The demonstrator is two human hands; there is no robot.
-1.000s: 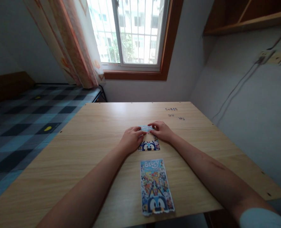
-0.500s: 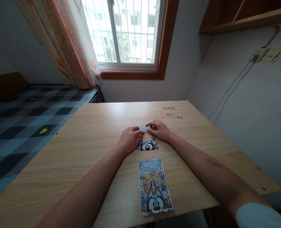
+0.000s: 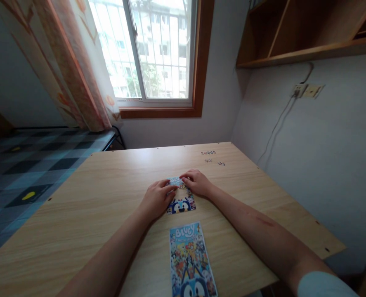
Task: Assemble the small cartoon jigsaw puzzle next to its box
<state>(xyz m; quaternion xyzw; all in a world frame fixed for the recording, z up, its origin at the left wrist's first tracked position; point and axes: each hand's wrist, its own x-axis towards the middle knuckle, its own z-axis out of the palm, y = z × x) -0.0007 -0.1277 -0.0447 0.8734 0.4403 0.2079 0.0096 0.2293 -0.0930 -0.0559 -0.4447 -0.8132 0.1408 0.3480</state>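
Observation:
A partly assembled jigsaw puzzle lies on the wooden table, with a blue cartoon dog's face along its near edge. Bare table shows through a gap in its middle. My left hand rests on the puzzle's left side, fingers stretched inward and thumb apart. On the upper right side sits my right hand, its fingers bent but apart, the tips touching the puzzle near the lettering at the top. Any loose piece beneath the fingertips is hidden. Closer to me lies a printed Bluey picture sheet with the same design.
Several loose puzzle pieces lie in small groups toward the table's far right. A checked bed stands at the left, below a curtain. A wooden shelf and a socket with a cord are on the right wall.
The view has tilted up and shifted right, so the table sits lower and further left in it. My right fingers have drawn slightly closer together; both hands stay at the puzzle.

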